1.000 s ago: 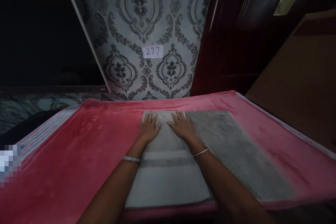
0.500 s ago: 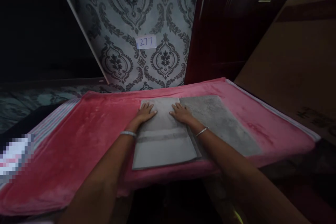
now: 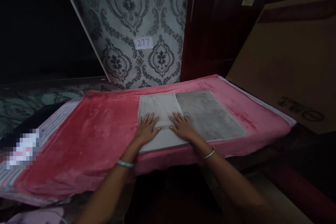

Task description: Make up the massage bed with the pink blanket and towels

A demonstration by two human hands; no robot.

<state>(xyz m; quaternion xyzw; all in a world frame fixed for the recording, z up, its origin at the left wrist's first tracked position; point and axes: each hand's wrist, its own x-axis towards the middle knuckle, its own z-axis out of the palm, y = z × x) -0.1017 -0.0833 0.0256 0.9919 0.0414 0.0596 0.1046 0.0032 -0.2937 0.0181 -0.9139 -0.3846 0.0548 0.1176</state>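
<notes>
"Where are the hands?"

"Both lie flat on the grey towel [image 3: 160,105]. The left hand [image 3: 146,129] is on its near left corner. The right hand [image 3: 183,126] is just beside it."

"Do they hold it?"

"No. Each grip is spread, fingers apart, palm down on the cloth, pinching nothing."

"Where is the towel?"

"On the pink blanket [image 3: 91,129], in the middle, right at the near edge. Its light part is folded over on the left. A darker grey part [image 3: 207,113] shows on the right."

"What else?"

"A bangle [image 3: 124,163] on the left wrist, a thin bracelet [image 3: 209,154] on the right. Far behind, a small label [image 3: 143,43] says 277. A cardboard box [image 3: 283,59] stands at the right."
</notes>
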